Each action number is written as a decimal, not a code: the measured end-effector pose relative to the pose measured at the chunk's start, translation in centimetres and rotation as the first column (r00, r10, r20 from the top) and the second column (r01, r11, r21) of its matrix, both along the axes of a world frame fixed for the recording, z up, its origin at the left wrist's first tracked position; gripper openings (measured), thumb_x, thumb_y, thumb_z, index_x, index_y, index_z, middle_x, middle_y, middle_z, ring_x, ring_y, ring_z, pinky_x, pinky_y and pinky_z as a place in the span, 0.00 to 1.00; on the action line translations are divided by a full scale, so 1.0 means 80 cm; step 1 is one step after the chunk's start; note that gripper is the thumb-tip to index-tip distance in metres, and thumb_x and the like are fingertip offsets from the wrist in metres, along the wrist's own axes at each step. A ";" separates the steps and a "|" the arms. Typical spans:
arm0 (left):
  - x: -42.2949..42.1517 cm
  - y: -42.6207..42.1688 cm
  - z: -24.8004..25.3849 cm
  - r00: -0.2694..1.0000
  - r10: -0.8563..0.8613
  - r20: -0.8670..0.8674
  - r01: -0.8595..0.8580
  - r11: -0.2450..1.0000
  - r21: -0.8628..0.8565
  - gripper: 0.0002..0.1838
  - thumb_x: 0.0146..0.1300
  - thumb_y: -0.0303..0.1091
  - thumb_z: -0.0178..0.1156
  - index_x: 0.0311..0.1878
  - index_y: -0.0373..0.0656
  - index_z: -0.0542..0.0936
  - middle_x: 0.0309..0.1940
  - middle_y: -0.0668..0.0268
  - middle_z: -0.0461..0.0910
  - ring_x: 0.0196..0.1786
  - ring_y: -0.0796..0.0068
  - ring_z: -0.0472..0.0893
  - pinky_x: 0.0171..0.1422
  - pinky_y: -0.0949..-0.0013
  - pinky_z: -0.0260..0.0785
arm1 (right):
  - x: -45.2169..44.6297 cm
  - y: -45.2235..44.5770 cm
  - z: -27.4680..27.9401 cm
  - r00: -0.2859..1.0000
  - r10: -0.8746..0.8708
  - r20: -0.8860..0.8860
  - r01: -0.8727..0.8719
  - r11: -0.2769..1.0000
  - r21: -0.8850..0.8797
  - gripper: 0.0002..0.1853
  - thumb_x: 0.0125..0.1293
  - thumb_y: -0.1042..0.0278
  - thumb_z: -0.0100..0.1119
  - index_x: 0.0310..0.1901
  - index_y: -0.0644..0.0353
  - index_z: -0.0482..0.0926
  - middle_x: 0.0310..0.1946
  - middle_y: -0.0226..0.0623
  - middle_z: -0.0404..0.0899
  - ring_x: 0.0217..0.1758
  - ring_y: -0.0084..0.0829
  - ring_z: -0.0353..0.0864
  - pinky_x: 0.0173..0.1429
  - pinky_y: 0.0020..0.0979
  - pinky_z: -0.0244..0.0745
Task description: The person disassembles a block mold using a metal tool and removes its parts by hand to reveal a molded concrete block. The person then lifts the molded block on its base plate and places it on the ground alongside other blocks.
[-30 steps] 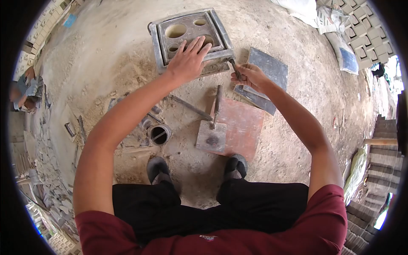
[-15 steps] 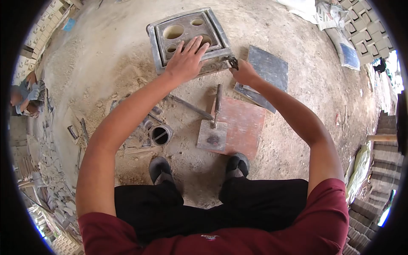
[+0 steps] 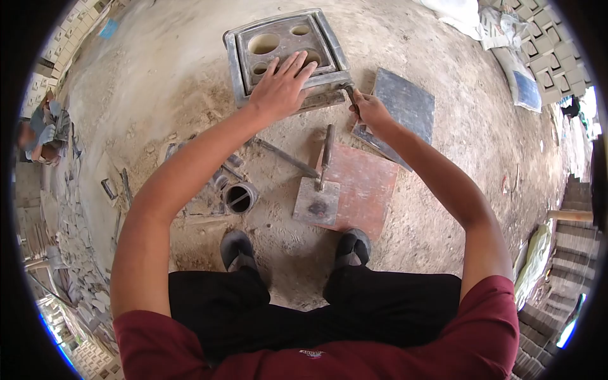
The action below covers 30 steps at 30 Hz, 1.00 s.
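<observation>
Nearest, two dark shoes (image 3: 235, 251) are resting on the bare ground (image 3: 462, 107). Just past them a red board (image 3: 372, 183) is lying askew, with a square-plated hand tool (image 3: 304, 204) overlapping its left edge; an open can (image 3: 254, 191) is standing to the left, and a slim bar (image 3: 285, 155) is slanting between the two.

Farther out, the right hand (image 3: 372, 113) is curling its fingers round a dark handle (image 3: 349, 94) at the near right corner of a metal frame (image 3: 329, 78). The handle's long axis is running back toward the person, leaning slightly rightward. The left hand (image 3: 280, 88) is lying spread, its palm over the frame's near edge and its fingers reaching onto the inset plate (image 3: 284, 43) with round openings.

The frame is sitting on the ground, its longer side apparently running crosswise, right end angling away. The step looks like steadying the frame while working the handle; any further handle motion would be calling for firm left-hand pressure.

Dark slabs (image 3: 408, 107) are lying beside the right hand. Beyond, sacks (image 3: 523, 85) are slumping near stacked blocks (image 3: 548, 44); far left, a blurred co-worker (image 3: 45, 134) is showing.
</observation>
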<state>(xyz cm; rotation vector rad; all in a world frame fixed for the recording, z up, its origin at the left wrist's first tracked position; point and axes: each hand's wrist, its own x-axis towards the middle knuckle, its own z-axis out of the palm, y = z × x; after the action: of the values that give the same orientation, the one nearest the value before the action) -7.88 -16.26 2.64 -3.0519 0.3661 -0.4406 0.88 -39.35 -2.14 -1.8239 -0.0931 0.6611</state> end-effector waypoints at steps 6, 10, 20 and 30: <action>-0.001 -0.001 0.002 1.000 -0.003 0.007 0.003 1.000 -0.015 0.29 0.72 0.48 0.44 0.72 0.45 0.58 0.74 0.55 0.53 0.76 0.59 0.52 0.78 0.49 0.44 | 0.017 -0.004 0.017 0.993 0.073 -0.093 -0.081 0.993 -0.086 0.15 0.62 0.67 0.65 0.40 0.71 0.76 0.26 0.38 0.78 0.27 0.24 0.79 0.34 0.26 0.79; 0.000 -0.001 0.001 1.000 -0.004 -0.001 0.004 1.000 -0.025 0.29 0.72 0.49 0.43 0.72 0.45 0.59 0.74 0.54 0.53 0.76 0.59 0.52 0.78 0.49 0.44 | 0.005 0.006 0.010 0.914 0.225 0.338 -0.065 0.903 -0.425 0.18 0.62 0.62 0.63 0.42 0.68 0.69 0.30 0.55 0.81 0.37 0.40 0.85 0.39 0.40 0.79; 0.001 0.001 -0.003 1.000 -0.013 0.014 0.013 0.999 -0.039 0.29 0.72 0.47 0.46 0.72 0.45 0.58 0.73 0.54 0.53 0.76 0.58 0.52 0.77 0.48 0.45 | 0.032 -0.017 0.009 0.769 0.451 0.453 -0.241 0.861 -0.449 0.16 0.69 0.55 0.56 0.37 0.62 0.76 0.23 0.41 0.77 0.27 0.39 0.77 0.33 0.40 0.71; 0.002 -0.001 -0.001 1.000 -0.003 -0.003 0.003 1.000 -0.007 0.29 0.72 0.46 0.45 0.72 0.46 0.57 0.74 0.56 0.52 0.76 0.59 0.51 0.78 0.48 0.43 | 0.048 -0.026 0.015 0.879 0.472 -0.060 -0.474 0.880 -0.023 0.19 0.74 0.53 0.46 0.44 0.62 0.75 0.18 0.23 0.61 0.17 0.19 0.60 0.21 0.27 0.56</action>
<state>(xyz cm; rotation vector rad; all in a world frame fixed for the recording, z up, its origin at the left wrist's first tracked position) -7.75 -16.31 2.57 -3.0600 0.3705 -0.4385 4.69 -41.45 -0.98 -1.8285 -0.5100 1.0590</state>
